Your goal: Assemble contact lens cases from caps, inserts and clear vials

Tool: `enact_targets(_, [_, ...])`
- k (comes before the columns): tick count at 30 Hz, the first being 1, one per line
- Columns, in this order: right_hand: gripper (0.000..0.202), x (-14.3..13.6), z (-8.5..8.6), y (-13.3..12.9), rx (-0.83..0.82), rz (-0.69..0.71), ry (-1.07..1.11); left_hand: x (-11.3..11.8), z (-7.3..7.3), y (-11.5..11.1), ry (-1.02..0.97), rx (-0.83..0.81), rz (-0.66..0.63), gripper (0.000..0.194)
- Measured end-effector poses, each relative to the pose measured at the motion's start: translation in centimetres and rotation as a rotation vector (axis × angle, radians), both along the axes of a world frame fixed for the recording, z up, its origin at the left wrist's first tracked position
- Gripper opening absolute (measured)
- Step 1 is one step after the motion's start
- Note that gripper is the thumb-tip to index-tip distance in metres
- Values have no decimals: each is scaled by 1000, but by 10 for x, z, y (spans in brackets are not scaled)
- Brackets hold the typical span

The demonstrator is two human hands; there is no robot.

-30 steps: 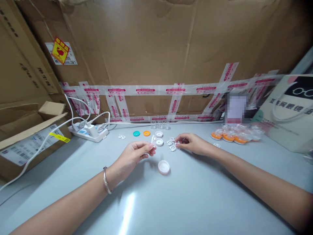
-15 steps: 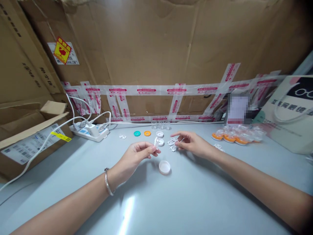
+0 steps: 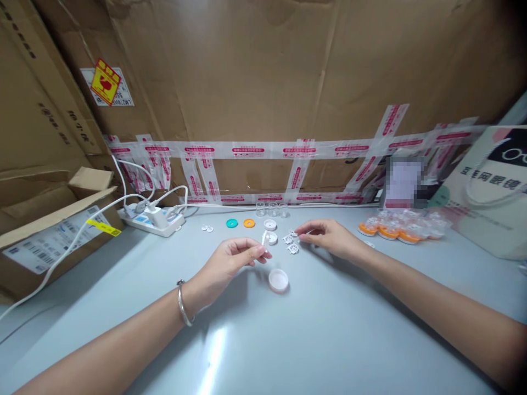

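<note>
My left hand [image 3: 242, 257] pinches a small white part [image 3: 265, 239] between thumb and fingers, above the table. My right hand [image 3: 323, 236] has its thumb and fingertips together at the edge of a group of small white openwork pieces [image 3: 292, 249]; whether it grips one is too small to tell. A round white lid [image 3: 279, 280] lies nearer, below my left fingertips. Behind the held part are two white rings [image 3: 270, 225], with an orange ring [image 3: 249, 223] and a green ring [image 3: 231, 223] to their left.
Clear cylinders [image 3: 272, 209] stand at the back. Tiny white discs [image 3: 207, 228] lie left of the rings. Orange-based clear containers [image 3: 409, 231] sit at the right beside a paper bag [image 3: 489, 192]. A power strip [image 3: 164, 224] and open carton [image 3: 61, 241] are at the left.
My right thumb and fingers have closed together at the far white pieces. My left hand still holds its part, nearly unmoved. The view has shifted slightly.
</note>
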State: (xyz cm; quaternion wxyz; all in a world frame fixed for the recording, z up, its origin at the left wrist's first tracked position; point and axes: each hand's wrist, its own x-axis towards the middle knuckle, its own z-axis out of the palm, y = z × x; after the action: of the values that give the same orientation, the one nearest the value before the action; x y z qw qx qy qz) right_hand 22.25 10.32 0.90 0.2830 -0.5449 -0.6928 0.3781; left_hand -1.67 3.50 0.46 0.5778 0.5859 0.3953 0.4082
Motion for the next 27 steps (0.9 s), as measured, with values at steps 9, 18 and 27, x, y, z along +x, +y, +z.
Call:
enact_targets(9, [25, 1, 0, 1, -106, -70, 239, -1, 0, 0, -8, -1, 2, 22])
enact_targets(18, [19, -9, 4, -12, -255, -119, 582, 5, 8, -8, 43, 101, 43, 17])
enact_targets(27, [14, -55, 2, -69, -451, -113, 1105, 12, 8, -18, 122, 422, -27, 10])
